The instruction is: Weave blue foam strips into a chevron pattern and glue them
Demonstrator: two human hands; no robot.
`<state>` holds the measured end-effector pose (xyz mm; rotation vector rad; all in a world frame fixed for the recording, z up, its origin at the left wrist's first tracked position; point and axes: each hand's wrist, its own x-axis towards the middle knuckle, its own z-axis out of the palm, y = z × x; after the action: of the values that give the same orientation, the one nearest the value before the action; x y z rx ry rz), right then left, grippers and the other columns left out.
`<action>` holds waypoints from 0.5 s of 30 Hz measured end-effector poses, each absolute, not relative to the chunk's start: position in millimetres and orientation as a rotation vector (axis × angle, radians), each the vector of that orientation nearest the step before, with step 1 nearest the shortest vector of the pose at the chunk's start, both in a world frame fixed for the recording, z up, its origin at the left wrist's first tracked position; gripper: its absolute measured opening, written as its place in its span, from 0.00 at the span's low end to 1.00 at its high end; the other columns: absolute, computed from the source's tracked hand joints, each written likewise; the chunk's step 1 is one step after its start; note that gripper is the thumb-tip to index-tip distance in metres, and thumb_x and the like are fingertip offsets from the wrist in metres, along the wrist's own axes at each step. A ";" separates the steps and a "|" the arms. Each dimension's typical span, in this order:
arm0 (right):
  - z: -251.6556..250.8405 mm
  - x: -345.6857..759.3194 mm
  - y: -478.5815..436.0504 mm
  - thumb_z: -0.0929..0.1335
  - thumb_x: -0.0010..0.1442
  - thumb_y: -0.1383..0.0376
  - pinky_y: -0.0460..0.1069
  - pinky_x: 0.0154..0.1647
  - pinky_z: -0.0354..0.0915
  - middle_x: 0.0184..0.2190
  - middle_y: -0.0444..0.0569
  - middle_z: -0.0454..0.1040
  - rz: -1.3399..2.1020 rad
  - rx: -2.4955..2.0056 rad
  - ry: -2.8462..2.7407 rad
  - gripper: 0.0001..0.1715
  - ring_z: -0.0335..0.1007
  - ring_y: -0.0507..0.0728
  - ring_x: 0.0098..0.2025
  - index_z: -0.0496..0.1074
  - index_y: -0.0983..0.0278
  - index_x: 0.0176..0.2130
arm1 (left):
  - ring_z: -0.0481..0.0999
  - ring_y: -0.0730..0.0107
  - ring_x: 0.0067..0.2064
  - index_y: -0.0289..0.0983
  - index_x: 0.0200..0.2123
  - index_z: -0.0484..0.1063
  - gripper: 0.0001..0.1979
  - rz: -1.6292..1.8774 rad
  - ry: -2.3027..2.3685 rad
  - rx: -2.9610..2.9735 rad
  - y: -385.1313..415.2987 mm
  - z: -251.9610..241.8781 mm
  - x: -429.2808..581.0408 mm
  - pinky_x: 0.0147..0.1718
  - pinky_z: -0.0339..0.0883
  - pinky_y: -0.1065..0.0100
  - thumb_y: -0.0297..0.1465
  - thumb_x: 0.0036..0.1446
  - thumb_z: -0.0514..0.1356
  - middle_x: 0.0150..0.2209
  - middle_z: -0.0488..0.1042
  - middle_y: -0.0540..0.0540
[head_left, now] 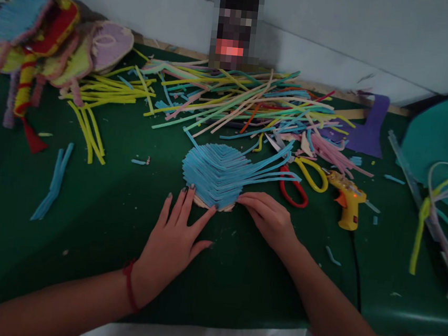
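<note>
A rounded piece covered in blue pipe cleaners lies before me, its strips laid in a V pattern. Along its near edge a pale backing shows. Several loose blue ends stick out to the right. My left hand rests with fingers spread, fingertips on the near left edge of the piece. At the near right edge, my right hand has its fingers pinched together; whatever is between them is hidden. Scissors with red and yellow handles lie beyond my right hand, beside a yellow glue gun.
A heap of mixed pipe cleaners spreads along the back. Finished-looking fuzzy fans are stacked at the far left. Bent blue pipe cleaners lie to the left. The glue gun's black cord runs toward the front edge. Purple sheet sits at the back right.
</note>
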<state>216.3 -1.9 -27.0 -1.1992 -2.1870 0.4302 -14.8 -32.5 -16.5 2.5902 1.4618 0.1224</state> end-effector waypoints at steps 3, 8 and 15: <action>-27.6 215.3 -0.9 0.61 0.64 0.72 0.52 0.44 0.71 0.40 0.54 0.76 0.426 -1.216 -2.164 0.14 0.73 0.54 0.43 0.73 0.64 0.43 | 0.54 0.40 0.64 0.45 0.61 0.60 0.29 0.131 1.459 2.588 -32.5 -16.3 -14.9 0.58 0.52 0.41 0.46 0.58 0.54 0.64 0.56 0.34; -27.2 215.4 0.7 0.60 0.65 0.70 0.53 0.41 0.70 0.39 0.54 0.77 0.335 -1.227 -2.252 0.15 0.73 0.56 0.42 0.75 0.63 0.39 | 0.55 0.41 0.64 0.45 0.61 0.60 0.29 0.126 1.467 2.577 -32.2 -16.0 -14.2 0.58 0.52 0.41 0.45 0.58 0.55 0.65 0.55 0.35; -9.0 237.2 -4.8 0.63 0.62 0.72 0.53 0.45 0.67 0.42 0.49 0.78 0.137 -1.266 -2.312 0.14 0.73 0.56 0.44 0.74 0.61 0.45 | 0.54 0.41 0.64 0.44 0.61 0.60 0.29 0.128 1.469 2.586 -32.7 -15.0 -14.1 0.59 0.52 0.42 0.46 0.58 0.55 0.64 0.55 0.34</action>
<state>237.2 -4.8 -9.0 -1.2656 -2.3123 0.1372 -14.1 -32.7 -15.0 2.5856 1.4690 0.1276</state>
